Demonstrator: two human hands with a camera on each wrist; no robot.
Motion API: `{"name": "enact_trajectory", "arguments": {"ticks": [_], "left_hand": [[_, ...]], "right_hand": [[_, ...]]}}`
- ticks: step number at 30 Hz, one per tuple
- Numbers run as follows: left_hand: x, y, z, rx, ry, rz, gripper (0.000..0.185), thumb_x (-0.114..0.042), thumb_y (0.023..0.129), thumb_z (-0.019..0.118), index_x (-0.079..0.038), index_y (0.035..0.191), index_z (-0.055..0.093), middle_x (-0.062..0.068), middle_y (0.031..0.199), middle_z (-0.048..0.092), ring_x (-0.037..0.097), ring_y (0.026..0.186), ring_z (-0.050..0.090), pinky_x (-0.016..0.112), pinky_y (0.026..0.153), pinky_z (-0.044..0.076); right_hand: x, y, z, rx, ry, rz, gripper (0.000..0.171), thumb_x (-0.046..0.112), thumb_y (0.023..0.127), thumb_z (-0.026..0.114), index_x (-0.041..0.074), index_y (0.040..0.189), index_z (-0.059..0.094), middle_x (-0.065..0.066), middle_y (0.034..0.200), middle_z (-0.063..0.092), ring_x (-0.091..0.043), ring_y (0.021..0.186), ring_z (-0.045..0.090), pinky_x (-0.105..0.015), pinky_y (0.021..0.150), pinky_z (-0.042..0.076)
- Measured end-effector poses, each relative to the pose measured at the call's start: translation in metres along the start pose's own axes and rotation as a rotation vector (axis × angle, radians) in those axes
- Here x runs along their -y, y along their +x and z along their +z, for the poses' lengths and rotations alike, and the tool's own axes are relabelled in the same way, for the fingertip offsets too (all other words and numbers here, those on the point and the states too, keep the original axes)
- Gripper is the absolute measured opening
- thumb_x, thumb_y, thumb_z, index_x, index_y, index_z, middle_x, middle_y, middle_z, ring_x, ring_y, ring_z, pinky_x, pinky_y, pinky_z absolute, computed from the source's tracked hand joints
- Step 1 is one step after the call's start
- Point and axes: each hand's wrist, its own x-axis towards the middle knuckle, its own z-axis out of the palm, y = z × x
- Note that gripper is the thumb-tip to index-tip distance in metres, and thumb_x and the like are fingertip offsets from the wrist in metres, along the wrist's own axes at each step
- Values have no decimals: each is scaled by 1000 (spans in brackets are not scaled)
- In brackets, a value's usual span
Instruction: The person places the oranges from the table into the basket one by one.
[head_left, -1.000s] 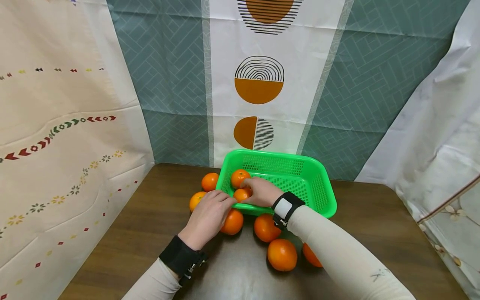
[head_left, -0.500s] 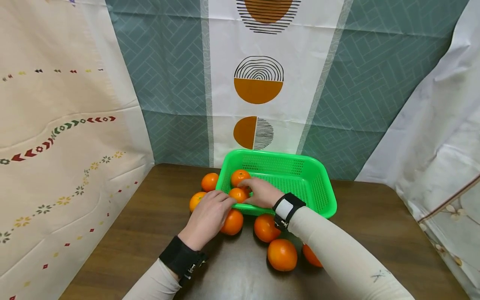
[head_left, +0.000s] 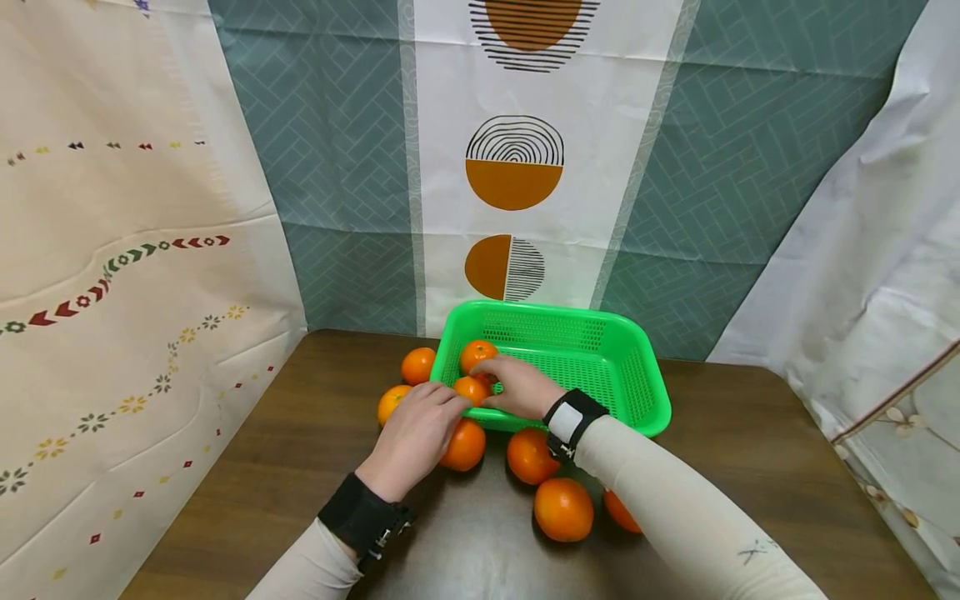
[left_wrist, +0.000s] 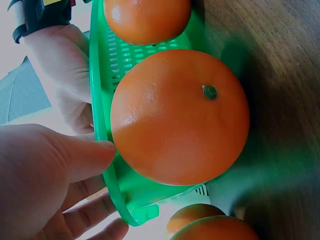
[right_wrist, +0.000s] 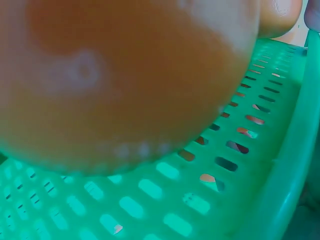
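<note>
Orange pinched in right hand's grip.

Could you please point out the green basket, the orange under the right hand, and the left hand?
green basket (head_left: 645,350), head view, far right rim.
orange (head_left: 470,388), head view, visible left side.
left hand (head_left: 415,437), head view, back of hand.

text: none legible | labels/brands/numbers: none | sleeve: small dark mark, too small to make out | wrist device: yellow patch at picture edge, no letters readable | wall cloth: patterns only, no writing
</note>
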Motion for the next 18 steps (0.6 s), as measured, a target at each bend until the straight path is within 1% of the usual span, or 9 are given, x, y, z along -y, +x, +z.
{"name": "enact_trajectory", "arguments": {"ticks": [10,15,18], "left_hand": [[1,0,2,-13,-14,-2,18,-10,93,71,-12,111,72,2,102,68,24,101,59,39,98,46],[0,1,1,-8,-26,-6,19,-10,94,71,-11,112,71,1,102,68,24,101,59,39,99,46],[0,1,2,-17,-34,-4,19,-9,93,71,-11,112,72,2,102,69,25,101,59,40,98,46]], "right_hand": [[-1,-3,-4,8,-10,11,46,15,88,80,8,131,63,-4,122,65,-23,111,61,-36,97,49],[-1,-8,-9,4,-5,16,48,15,89,79,8,133,62,-5,124,65,-25,114,61,-37,99,49],[-2,-13,-13,-3,-8,13,47,16,91,77,8,135,61,-7,128,64,-25,116,60,-38,100,47]]}}
